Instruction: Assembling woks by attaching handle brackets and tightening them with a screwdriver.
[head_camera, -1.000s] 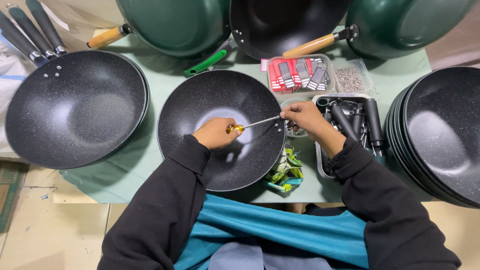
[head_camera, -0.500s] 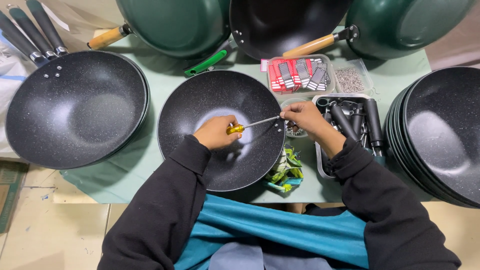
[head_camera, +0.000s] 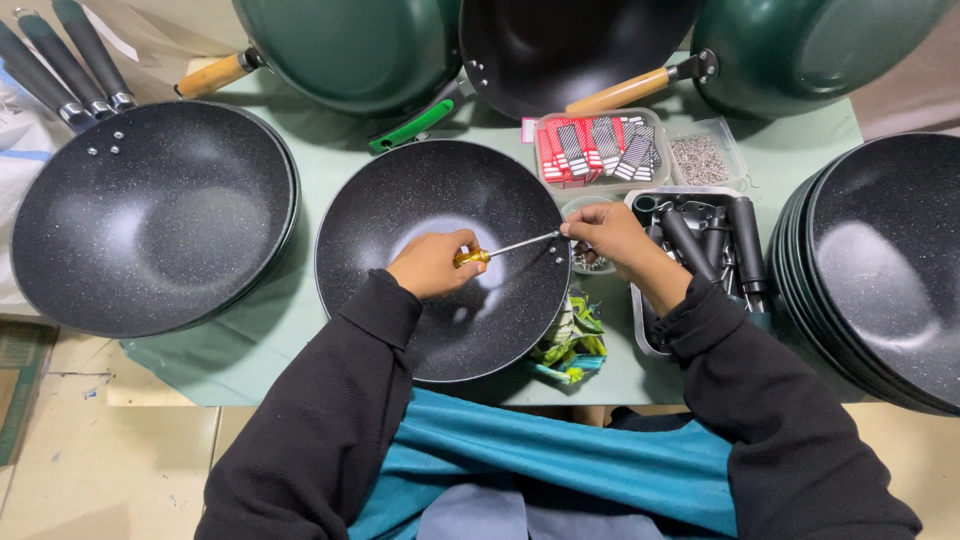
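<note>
A black speckled wok (head_camera: 440, 200) without a handle lies in front of me on the green table (head_camera: 300, 300). My left hand (head_camera: 432, 264) is inside it, closed around the yellow handle of a screwdriver (head_camera: 497, 250). The shaft runs right to the wok's rim, where the fingers of my right hand (head_camera: 610, 236) pinch at its tip. What those fingers hold is too small to tell.
A black wok with handles (head_camera: 150, 225) sits at left, a stack of black woks (head_camera: 880, 260) at right. Green woks with wooden handles (head_camera: 350, 45) line the back. Near my right hand are a tray of black handles (head_camera: 710, 240), a box of red-and-grey packets (head_camera: 595, 150), a tub of screws (head_camera: 700, 160), and green wrappers (head_camera: 570, 345).
</note>
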